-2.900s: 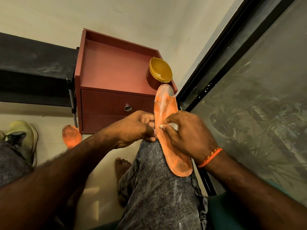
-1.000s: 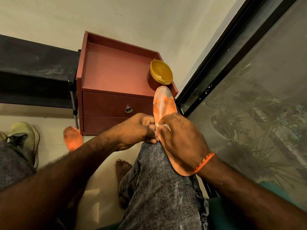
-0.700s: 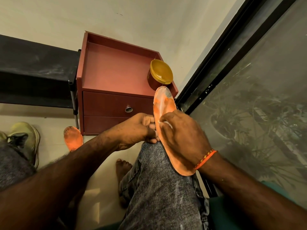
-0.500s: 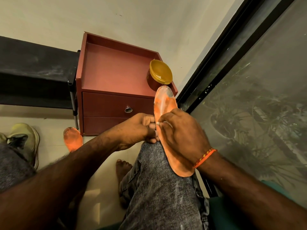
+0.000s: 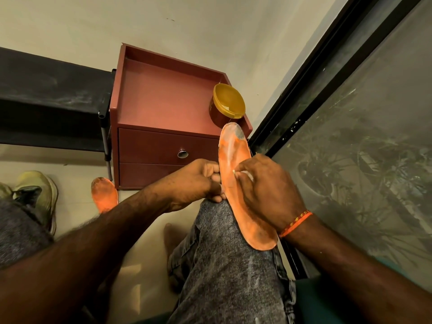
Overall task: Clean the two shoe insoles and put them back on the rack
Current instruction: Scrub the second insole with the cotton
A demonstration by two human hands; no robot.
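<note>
Knee (image 5: 217, 220), insole (image 5: 233, 160) same, R hand (image 5: 266, 190) shifted

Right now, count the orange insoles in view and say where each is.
2. One insole lies along the raised knee, gripped by the left hand while the right hand rubs it. The other insole lies on the floor by the red cabinet, partly hidden.

Orange insole (image 5: 233, 160) on knee, between left hand (image 5: 194, 181) and cloth-pressing right hand (image 5: 266, 190).
</note>
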